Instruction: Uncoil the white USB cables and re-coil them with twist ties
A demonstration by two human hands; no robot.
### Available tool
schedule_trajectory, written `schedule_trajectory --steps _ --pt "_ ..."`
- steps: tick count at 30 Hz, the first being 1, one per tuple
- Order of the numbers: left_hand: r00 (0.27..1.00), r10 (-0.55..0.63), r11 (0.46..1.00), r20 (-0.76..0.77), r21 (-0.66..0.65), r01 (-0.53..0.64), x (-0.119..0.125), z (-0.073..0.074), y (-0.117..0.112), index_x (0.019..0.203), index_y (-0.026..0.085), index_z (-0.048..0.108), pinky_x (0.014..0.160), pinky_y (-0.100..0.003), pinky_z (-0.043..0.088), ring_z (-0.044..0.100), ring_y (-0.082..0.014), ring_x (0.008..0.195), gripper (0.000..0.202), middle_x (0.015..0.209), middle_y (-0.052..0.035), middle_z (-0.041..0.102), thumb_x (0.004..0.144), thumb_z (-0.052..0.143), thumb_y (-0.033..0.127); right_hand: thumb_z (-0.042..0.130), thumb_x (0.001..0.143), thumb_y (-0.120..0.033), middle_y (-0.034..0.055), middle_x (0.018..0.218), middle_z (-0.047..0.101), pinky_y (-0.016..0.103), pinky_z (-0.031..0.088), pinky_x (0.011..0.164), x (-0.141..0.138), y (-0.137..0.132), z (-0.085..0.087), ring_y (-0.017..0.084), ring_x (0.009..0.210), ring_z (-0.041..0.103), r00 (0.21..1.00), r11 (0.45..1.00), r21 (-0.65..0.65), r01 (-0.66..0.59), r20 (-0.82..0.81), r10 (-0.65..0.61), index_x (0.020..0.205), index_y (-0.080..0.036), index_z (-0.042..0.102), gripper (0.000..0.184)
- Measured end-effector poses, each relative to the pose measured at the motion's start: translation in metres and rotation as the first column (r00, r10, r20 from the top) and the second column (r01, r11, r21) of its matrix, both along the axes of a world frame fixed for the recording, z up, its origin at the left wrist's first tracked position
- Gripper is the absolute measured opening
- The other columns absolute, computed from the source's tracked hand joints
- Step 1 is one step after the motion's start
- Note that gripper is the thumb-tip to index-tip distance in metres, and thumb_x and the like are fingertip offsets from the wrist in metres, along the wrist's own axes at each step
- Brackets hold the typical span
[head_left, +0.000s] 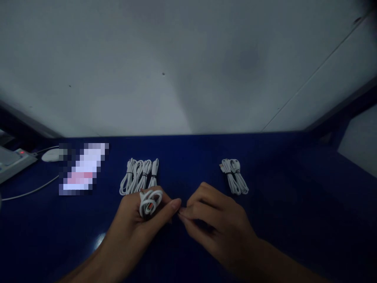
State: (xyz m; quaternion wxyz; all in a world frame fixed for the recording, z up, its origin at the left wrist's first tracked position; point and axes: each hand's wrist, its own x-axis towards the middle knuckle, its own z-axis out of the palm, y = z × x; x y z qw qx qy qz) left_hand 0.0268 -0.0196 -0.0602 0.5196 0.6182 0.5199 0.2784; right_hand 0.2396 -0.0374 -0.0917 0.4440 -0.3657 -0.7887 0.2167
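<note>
My left hand point(138, 222) is closed around a coiled white cable point(149, 202) held just above the dark blue table point(279, 220). My right hand point(216, 226) is beside it, fingers pinched together near the left thumb tip, holding something too small and dark to make out. Right behind my left hand lies a row of several bundled white cables point(138, 176). Two more tied white cables point(235, 176) lie to the back right of my right hand.
A white wall rises behind the table's back edge. At the far left stand a white power strip point(13, 161) with a red light, a white mouse-like object point(50, 155) and a thin white cord point(29, 192). A blurred patch point(82, 169) lies nearby.
</note>
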Motion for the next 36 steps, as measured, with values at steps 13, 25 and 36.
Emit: schedule_trajectory --steps 13,25,36 --pt "0.999 0.032 0.998 -0.043 0.06 -0.03 -0.002 -0.002 0.004 0.077 0.022 0.071 0.059 -0.024 0.038 0.046 -0.0138 0.063 0.041 0.067 0.0048 0.054 0.101 0.073 0.055 0.071 0.105 -0.011 0.001 0.096 0.075 0.029 0.05 0.07 0.003 0.002 0.001 0.016 0.087 0.065 0.997 0.999 -0.033 0.018 0.077 -0.016 0.107 -0.019 0.075 0.009" --pt "0.998 0.069 0.998 0.003 -0.006 -0.069 -0.006 -0.006 0.004 0.117 0.03 0.074 0.061 -0.026 0.04 0.052 -0.0158 0.069 0.035 0.077 0.0043 0.06 0.1 0.074 0.06 0.074 0.101 -0.007 0.0027 0.092 0.071 0.029 0.051 0.069 0.002 0.006 0.004 0.016 0.083 0.062 0.962 0.965 0.079 0.252 0.088 -0.258 0.099 -0.017 0.079 0.011" --pt "0.979 0.1 0.982 0.177 -0.179 -0.068 -0.006 -0.001 -0.002 0.119 0.027 0.074 0.054 -0.022 0.034 0.045 -0.0131 0.066 0.037 0.085 0.0013 0.062 0.109 0.061 0.06 0.079 0.096 -0.004 0.0027 0.091 0.071 0.034 0.053 0.072 0.006 0.01 0.001 0.02 0.084 0.066 0.913 0.928 -0.042 0.37 0.202 -0.355 0.094 -0.02 0.079 0.016"
